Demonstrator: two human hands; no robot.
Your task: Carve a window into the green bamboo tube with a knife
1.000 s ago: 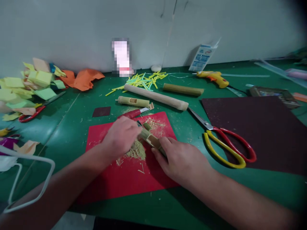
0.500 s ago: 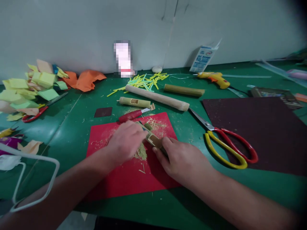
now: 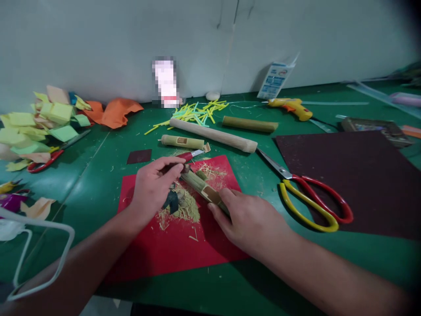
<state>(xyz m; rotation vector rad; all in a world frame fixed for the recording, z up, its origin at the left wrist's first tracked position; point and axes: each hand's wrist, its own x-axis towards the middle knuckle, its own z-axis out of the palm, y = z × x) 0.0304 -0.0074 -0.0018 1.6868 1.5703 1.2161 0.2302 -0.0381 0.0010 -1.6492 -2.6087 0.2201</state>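
My right hand (image 3: 251,219) is wrapped round the near end of a bamboo tube (image 3: 198,183) with a rectangular opening cut in its side. The tube slants up and left over a red sheet (image 3: 164,259). At its far end, my left hand (image 3: 151,184) pinches a small dark brown piece, apparently sandpaper (image 3: 184,168), against or close to the tip; its fingers partly hide it. Beneath lie a heap of bamboo dust and shavings (image 3: 188,208) and a dark strip (image 3: 171,201). A red-handled knife (image 3: 189,156) rests just beyond, its handle partly covered by my left hand.
Behind are a second cut bamboo tube (image 3: 190,142), a pale wooden stick (image 3: 213,135), a green bamboo piece (image 3: 250,124) and yellow strips (image 3: 194,113). Scissors (image 3: 309,197) overlap a dark brown sheet (image 3: 355,180) at right, below a glue gun (image 3: 292,107). Folded paper (image 3: 46,118) piles up left.
My left hand has shifted left and up to the tube's far end, uncovering the dust heap and dark strip while covering the knife's handle. My right hand keeps its hold on the tube.
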